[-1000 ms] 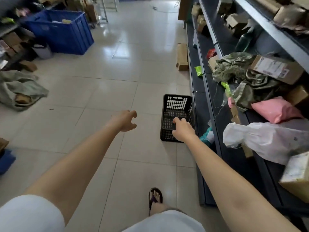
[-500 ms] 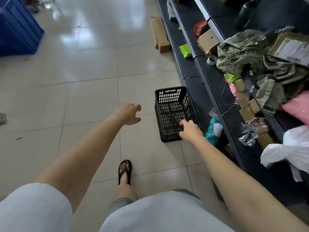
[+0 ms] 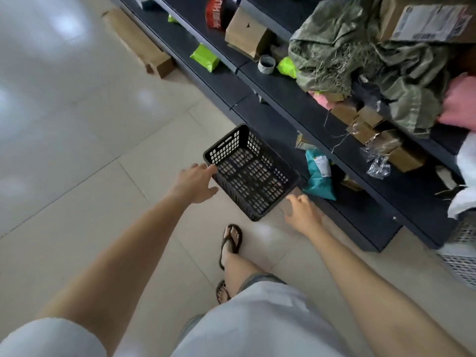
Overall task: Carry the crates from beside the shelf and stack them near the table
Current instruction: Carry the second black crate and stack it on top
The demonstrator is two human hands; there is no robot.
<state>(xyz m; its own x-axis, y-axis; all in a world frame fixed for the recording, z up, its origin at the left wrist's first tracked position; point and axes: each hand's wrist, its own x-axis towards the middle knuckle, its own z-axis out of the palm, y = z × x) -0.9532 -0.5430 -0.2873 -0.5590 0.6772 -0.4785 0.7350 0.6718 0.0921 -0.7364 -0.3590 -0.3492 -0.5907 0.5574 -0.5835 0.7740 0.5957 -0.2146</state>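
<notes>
A black perforated plastic crate (image 3: 251,173) stands empty on the tiled floor, right beside the base of the dark shelf (image 3: 342,204). My left hand (image 3: 194,182) is spread open at the crate's near-left rim, its fingertips touching or almost touching the edge. My right hand (image 3: 302,212) is open with fingers apart, just off the crate's near-right corner, between the crate and the shelf base. Neither hand has closed on the crate.
The shelf holds cardboard boxes (image 3: 246,34), a green cloth heap (image 3: 360,55), bright green packets (image 3: 204,57) and a teal bag (image 3: 319,173) on its lowest level. A long cardboard box (image 3: 139,45) lies on the floor further along. A white mesh basket (image 3: 461,261) sits at the right edge.
I have stepped closer and leaned over the crate. My left hand moved right to the crate's rim. My right hand came off the near rim and sits lower, beside the corner.
</notes>
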